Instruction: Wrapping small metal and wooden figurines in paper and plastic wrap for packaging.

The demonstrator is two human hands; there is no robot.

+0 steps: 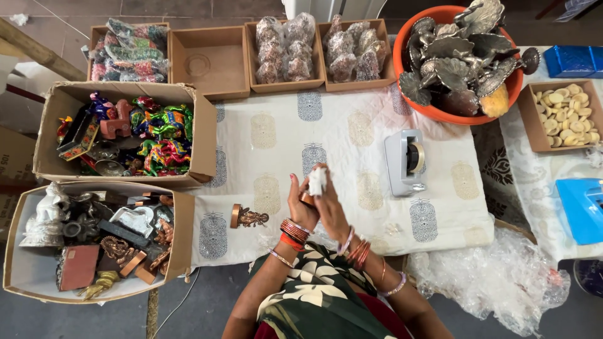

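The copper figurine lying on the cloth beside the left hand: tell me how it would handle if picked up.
The copper figurine looks like cast metal, so probably stiff and heavy for its size. It lies flat on the printed cloth, so rolling seems unlikely; its round base might let it tip if stood up. The relief surface should give some grip.

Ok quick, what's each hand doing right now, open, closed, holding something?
Left hand: closed around a small copper-coloured piece, partly covered by white wrapping.
Right hand: closed on the same piece and wrapping.
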